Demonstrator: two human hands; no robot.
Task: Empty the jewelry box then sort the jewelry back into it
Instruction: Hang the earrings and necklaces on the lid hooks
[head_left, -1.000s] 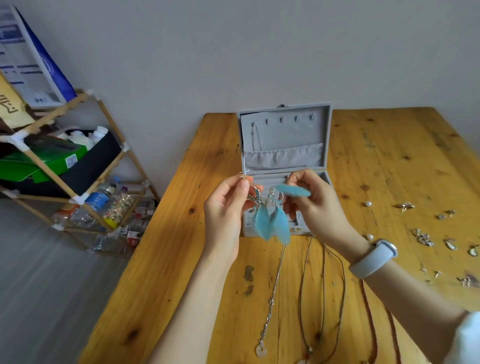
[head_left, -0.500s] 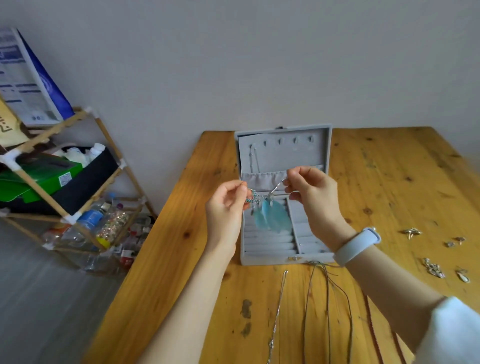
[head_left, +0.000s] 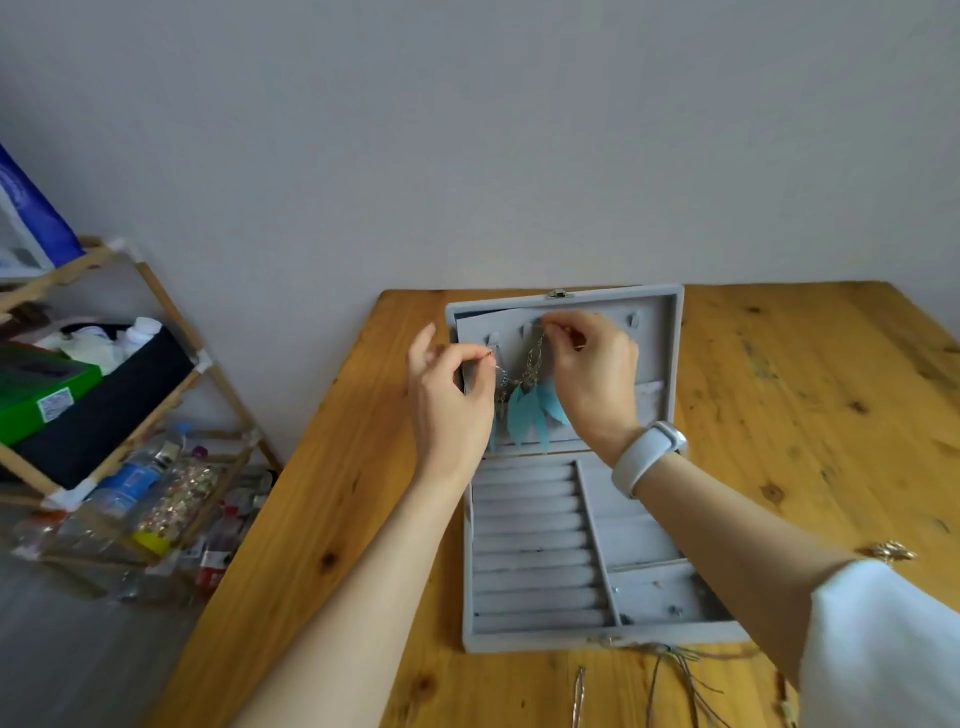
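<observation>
A grey jewelry box (head_left: 670, 364) stands open on the wooden table (head_left: 805, 415), its lid upright with small hooks inside. In front of the lid hang blue feather earrings (head_left: 530, 415) on thin chains. My left hand (head_left: 447, 400) pinches one earring's hook near a left lid hook. My right hand (head_left: 592, 379) pinches the other chain's top up by the lid hooks. The box base shows ring rolls on the left and compartments on the right, with a few tiny pieces in the front compartment (head_left: 660, 597).
Necklace cords (head_left: 675, 680) and a chain (head_left: 578, 696) lie on the table in front of the box. A small gold piece (head_left: 891, 551) sits to the right by my sleeve. A wooden rack (head_left: 104, 415) with bottles and boxes stands on the floor at left.
Both hands have carried the feather earrings up from over the box base to the hooks in the lid. The view has moved closer and tilted down.
</observation>
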